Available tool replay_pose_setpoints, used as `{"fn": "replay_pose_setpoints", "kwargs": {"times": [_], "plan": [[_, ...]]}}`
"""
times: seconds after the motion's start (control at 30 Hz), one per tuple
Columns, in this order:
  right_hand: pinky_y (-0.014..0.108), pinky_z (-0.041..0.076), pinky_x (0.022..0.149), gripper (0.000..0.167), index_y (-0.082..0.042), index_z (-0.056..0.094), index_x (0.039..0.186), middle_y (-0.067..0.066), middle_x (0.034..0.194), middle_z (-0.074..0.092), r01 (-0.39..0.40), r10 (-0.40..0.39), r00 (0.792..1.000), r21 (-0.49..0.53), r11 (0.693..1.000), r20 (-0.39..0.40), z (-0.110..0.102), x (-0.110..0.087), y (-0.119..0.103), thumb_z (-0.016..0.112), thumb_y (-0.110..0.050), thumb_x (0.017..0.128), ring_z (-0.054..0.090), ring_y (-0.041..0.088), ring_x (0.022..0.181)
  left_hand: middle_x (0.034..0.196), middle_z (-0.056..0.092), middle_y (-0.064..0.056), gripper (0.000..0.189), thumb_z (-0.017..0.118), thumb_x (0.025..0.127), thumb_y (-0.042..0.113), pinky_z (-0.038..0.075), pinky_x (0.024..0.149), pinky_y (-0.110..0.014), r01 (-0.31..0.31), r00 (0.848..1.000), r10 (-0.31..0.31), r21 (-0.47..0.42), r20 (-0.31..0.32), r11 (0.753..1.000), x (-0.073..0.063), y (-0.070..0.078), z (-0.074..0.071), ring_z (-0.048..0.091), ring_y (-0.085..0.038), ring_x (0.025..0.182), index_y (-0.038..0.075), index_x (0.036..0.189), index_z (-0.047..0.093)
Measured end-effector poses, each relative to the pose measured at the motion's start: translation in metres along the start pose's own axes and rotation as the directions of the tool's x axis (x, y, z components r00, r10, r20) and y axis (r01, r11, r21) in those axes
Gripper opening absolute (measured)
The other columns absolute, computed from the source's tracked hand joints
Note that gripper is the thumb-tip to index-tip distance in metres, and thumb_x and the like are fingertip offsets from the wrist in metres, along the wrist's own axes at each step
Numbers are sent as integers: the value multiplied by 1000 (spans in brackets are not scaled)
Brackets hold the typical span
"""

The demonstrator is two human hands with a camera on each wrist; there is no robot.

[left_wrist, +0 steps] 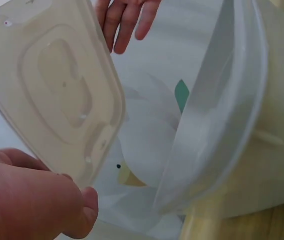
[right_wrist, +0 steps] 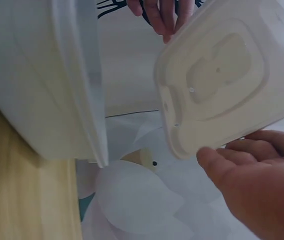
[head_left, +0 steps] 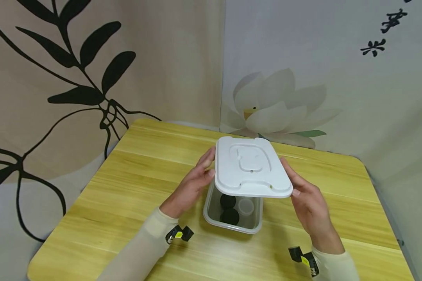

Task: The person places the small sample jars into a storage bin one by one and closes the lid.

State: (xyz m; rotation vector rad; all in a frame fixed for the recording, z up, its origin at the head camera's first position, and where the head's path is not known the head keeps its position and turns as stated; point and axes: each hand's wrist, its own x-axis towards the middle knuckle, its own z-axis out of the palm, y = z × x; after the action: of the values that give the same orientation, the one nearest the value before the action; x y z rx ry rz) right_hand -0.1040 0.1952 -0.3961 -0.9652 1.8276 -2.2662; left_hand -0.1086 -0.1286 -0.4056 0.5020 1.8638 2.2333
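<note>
A white rectangular plastic lid (head_left: 249, 181) is held tilted above a translucent storage box (head_left: 232, 227), apart from its rim at the front. My left hand (head_left: 193, 182) holds the lid's left edge, thumb toward the front. On the opposite edge, my right hand (head_left: 311, 207) grips the lid with its thumb near the front corner and fingers farther back. Inside the box are two black round items (head_left: 230, 216) and a pale, see-through round one (head_left: 246, 207); their kind is unclear. The lid hides the back of the box. In the right wrist view the lid (right_wrist: 217, 75) shows its moulded face.
The box stands on a wood-grain table (head_left: 126, 203) with rounded corners. Behind the table hang a beige cloth (head_left: 176, 58) with dark leaves and a pale one (head_left: 337, 78) with a printed flower. A strapped device sits on each wrist.
</note>
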Motion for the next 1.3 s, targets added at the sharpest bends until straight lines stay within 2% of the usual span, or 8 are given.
{"fn": "replay_pose_setpoints", "kwargs": {"times": [0.2,0.37,0.53,0.73,0.87,1.07,1.17,1.3], "plan": [[18,28,125,61,13,19,161,15,176,16,-52,52,999,-51,997,4,4,-12,10,28,16,101,23,12,163,180,-1,0,64,41,113,12,-1,133,-58,-16,1000,15,44,11,999,-4,-7,-8,-8,-21,166,17,171,13],[18,28,125,69,8,16,164,16,177,10,-93,95,995,-97,991,23,4,-23,22,38,20,100,21,10,163,180,1,4,63,39,114,11,0,133,-56,10,1000,-13,90,28,996,-10,-17,-14,-7,-20,166,18,171,13],[16,24,126,78,1,19,166,14,178,8,-148,151,989,-178,973,4,5,-34,33,47,21,97,16,8,164,180,-1,2,63,36,113,6,-2,132,-55,15,999,-18,71,41,997,-14,-28,-15,-8,-21,166,14,170,12],[17,22,127,82,-1,15,168,20,177,4,-137,142,990,-175,975,14,11,-44,46,50,21,96,16,11,164,180,-1,0,62,35,112,6,-2,133,-50,26,1000,-26,60,8,998,-17,-41,-14,-6,-20,166,12,170,13],[17,22,127,87,-2,5,169,21,177,1,-118,123,992,-143,983,26,13,-50,55,49,22,97,13,10,164,180,1,2,62,34,112,6,-3,133,-46,52,998,-52,32,-18,998,-19,-48,-12,-5,-18,166,11,170,13],[14,20,126,90,-2,-5,168,13,178,-1,-140,142,990,-101,985,13,16,-58,63,49,20,99,9,5,164,179,3,11,58,32,116,23,-1,134,-39,118,992,-117,19,-48,993,-24,-58,-8,-3,-10,165,18,171,13],[15,20,126,89,2,-7,167,11,178,-1,-120,121,992,-62,991,24,18,-59,65,47,21,98,7,9,164,180,-1,6,62,25,117,41,-5,134,-42,114,993,-114,-10,-39,993,-25,-63,-6,-8,-14,165,15,171,7],[16,21,126,88,0,-4,168,16,177,-2,-98,99,995,-43,994,26,20,-61,68,46,22,98,9,9,164,180,-8,-4,75,15,114,55,-11,133,-49,95,995,-96,-45,-25,994,-25,-67,-3,-15,-23,165,7,170,0]]}}
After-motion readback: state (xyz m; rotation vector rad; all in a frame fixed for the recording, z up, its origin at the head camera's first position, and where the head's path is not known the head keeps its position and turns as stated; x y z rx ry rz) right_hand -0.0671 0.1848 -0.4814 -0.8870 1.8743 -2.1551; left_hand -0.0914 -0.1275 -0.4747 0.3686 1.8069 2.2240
